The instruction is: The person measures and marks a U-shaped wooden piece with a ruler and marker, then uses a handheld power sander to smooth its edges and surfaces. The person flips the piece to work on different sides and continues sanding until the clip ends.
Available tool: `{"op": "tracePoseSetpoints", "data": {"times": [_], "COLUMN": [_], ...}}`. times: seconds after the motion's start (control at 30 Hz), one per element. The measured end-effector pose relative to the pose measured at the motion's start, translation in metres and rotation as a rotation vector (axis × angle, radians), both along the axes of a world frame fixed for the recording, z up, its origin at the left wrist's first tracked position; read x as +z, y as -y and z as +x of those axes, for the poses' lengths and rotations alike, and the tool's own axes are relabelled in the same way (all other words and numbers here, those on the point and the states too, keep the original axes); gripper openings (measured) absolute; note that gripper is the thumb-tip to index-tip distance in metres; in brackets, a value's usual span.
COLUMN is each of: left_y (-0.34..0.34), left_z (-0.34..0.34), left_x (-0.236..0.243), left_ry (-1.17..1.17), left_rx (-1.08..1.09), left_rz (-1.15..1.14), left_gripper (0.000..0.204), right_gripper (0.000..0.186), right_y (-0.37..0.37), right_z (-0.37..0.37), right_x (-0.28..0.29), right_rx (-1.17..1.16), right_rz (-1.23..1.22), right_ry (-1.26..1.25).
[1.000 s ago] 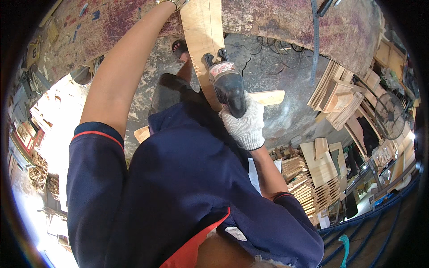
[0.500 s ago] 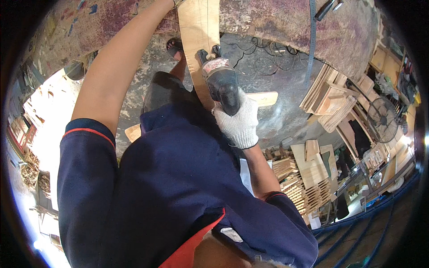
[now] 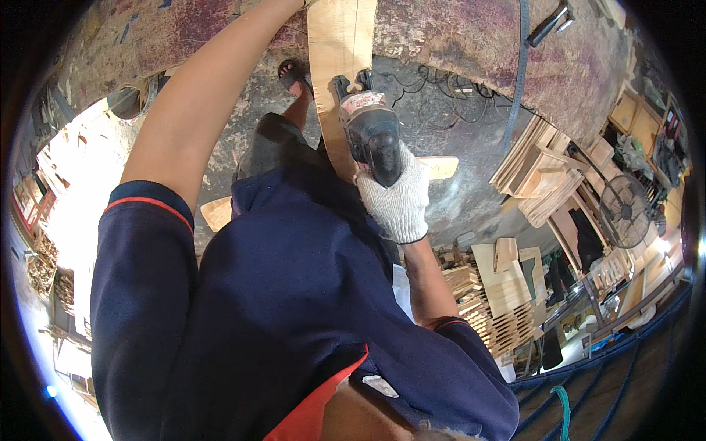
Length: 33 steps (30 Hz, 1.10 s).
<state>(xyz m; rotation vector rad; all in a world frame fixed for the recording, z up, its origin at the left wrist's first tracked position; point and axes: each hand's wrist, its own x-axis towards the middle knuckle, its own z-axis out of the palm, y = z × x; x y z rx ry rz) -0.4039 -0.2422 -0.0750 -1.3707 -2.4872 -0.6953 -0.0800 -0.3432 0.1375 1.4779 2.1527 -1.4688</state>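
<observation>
On the long wooden board (image 3: 342, 37), along the part overhanging the near edge of the tabletop (image 3: 448, 37), a black power tool (image 3: 375, 140) with a two-pronged front shoe is set; possibly a jigsaw, blade not made out. Its rear body is gripped by the right hand (image 3: 399, 198), in a white knit glove, fingers wrapped around the casing, tips mostly hidden. The left forearm (image 3: 202, 95) is stretched up beside the board's left edge; the left hand is cropped by the top of the view, so whether its fingers are spread or pressed down cannot be told. Compared with a second ago, the shoe seems to have been brought slightly nearer the tabletop edge along the board; camera sway is mixed in, so only a small advance is judged. Grip looks unchanged. Taken as slow feeding of the tool along the board, with thin drawn lines visible on the stretch ahead of the shoe. Well right of the board, a metal ruler (image 3: 521, 73) is left jutting past the tabletop edge, with a black-handled tool (image 3: 546, 28) lying farther right. Cables (image 3: 452, 92) are strewn on the floor just right of the board; stacked wood pieces (image 3: 540, 169) are piled farther right.
</observation>
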Motion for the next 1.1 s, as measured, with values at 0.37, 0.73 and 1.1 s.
{"op": "tracePoseSetpoints", "data": {"times": [0.37,0.73,1.1], "left_y": [0.0,0.001,0.0], "left_z": [0.001,0.0,0.001], "left_x": [0.003,0.004,0.004], "left_ry": [-0.008,0.006,-0.033], "left_rx": [-0.006,-0.007,0.008], "left_rz": [-0.008,-0.014,-0.007], "left_gripper": [0.045,0.046,0.046], "right_gripper": [0.044,0.043,0.041], "right_y": [-0.003,-0.005,-0.008], "right_z": [-0.004,-0.012,-0.023], "right_x": [-0.004,-0.002,0.0], "right_rx": [-0.003,-0.042,-0.073], "right_rz": [0.001,-0.014,-0.011], "right_ry": [-0.022,-0.016,-0.022]}}
